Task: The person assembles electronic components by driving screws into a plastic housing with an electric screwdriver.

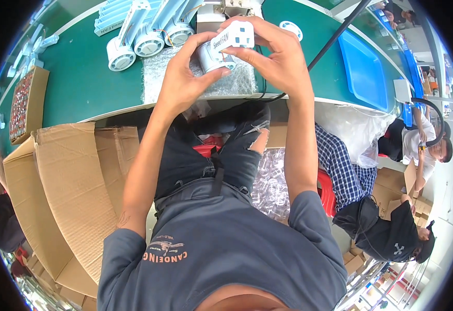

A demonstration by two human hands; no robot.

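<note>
Over the near edge of the green bench I hold a pale blue-and-white handheld fan body (216, 49) with both hands. My left hand (185, 78) curls around its left side, thumb at the lower rim. From the other side my right hand (283, 59) grips it, with the thumb across the front and the fingers over the top. Bubble wrap (159, 78) lies on the bench beneath. Several similar fan bodies (121, 55) stand to the left, round ends toward me. Part of the held fan is hidden by my fingers.
A metal fixture (235, 7) stands behind my hands. To the right are a black cable (335, 33), a round white part (291, 30) and a blue tray (364, 70). A box of small parts (24, 103) and a large carton (76, 181) are left. Co-workers (379, 228) sit right.
</note>
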